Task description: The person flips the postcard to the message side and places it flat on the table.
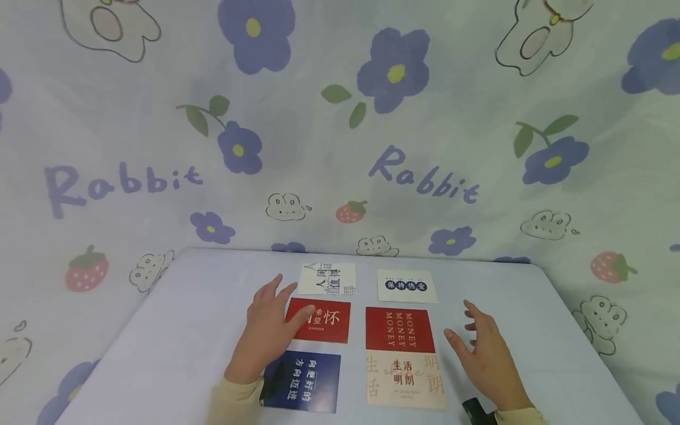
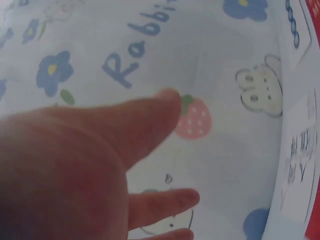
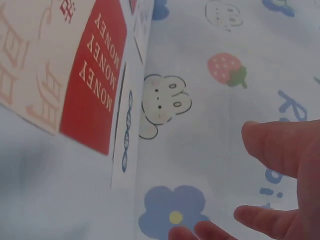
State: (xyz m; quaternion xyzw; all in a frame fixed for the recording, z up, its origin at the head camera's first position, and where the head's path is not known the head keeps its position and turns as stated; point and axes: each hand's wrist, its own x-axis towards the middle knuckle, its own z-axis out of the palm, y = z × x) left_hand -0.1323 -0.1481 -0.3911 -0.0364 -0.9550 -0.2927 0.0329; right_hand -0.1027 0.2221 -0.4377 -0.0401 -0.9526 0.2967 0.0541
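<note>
Two hands apart, thumbs inward

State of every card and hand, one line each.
Left hand: fingers spread, holding nothing
Right hand: holding nothing
Back-left white card: flat
Back-right white card: flat, uncovered
Left red card: flat, partly hidden
Blue card: flat, partly hidden
Beige card: flat, uncovered
MONEY card: flat, against beige card
</note>
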